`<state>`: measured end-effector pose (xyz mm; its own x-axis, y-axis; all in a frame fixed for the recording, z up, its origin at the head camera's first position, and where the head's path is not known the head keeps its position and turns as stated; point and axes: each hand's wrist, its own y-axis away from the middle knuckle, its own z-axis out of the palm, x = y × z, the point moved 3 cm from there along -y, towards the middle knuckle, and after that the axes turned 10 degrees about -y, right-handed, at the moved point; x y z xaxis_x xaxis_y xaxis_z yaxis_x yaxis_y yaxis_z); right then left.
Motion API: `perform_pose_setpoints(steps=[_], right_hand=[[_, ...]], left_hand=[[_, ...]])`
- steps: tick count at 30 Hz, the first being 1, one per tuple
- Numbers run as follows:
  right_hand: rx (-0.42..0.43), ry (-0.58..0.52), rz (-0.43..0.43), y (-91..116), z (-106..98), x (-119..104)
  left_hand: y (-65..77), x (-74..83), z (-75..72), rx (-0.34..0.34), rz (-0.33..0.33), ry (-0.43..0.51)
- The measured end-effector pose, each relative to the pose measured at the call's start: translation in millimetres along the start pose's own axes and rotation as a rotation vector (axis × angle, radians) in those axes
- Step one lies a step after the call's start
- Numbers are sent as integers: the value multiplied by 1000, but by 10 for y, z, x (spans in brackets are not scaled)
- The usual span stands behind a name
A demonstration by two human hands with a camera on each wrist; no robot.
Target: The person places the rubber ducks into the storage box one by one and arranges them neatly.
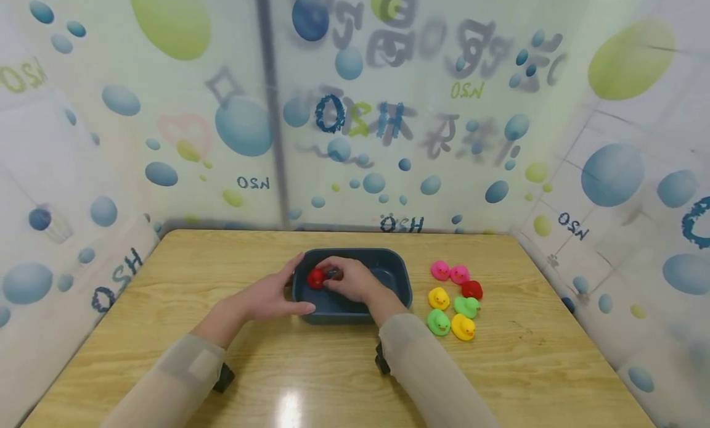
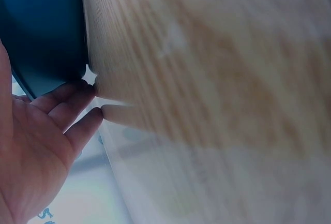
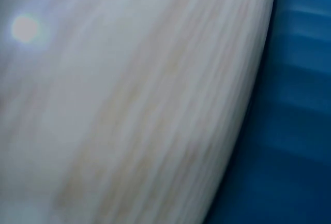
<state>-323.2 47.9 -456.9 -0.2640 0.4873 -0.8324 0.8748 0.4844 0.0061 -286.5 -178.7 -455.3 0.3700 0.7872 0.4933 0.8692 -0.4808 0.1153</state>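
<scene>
A red duck (image 1: 315,279) sits inside the blue tray (image 1: 338,319) at its left end, seemingly being placed, pinched in the bent fingers of the right hand (image 1: 355,283). The left hand (image 1: 270,297), fingers spread, steadies the tray; the next move likely calls for releasing, then reaching toward the ducks (image 1: 439,299) on the counter (image 1: 532,354)

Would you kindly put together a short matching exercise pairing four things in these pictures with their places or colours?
Column one:
1. Left hand
2. Pink ducks
3. Right hand
4. Tub

Column two:
A. Reaching inside the tub, fingers at a red toy
B. Dark blue
C. Spread around the tub's left end
D. On the table, to the right of the tub

Right pairs: 1-C, 2-D, 3-A, 4-B
</scene>
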Motion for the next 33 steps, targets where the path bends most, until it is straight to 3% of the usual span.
perform_pose_setpoints(steps=[9, 16, 26, 30, 33], right_hand=[[40, -18, -42, 16, -70, -15], [62, -20, -66, 111, -279, -96], [105, -67, -154, 589, -733, -94], [122, -50, -143, 813, -889, -84], [126, -46, -87, 996, -1007, -67]], left_hand=[[-9, -6, -2, -3, -6, -12], [2, 6, -12, 0, -6, -19], [10, 29, -30, 3, -17, -30], [13, 31, -24, 5, -13, -31], [16, 31, -19, 4, -8, -32]])
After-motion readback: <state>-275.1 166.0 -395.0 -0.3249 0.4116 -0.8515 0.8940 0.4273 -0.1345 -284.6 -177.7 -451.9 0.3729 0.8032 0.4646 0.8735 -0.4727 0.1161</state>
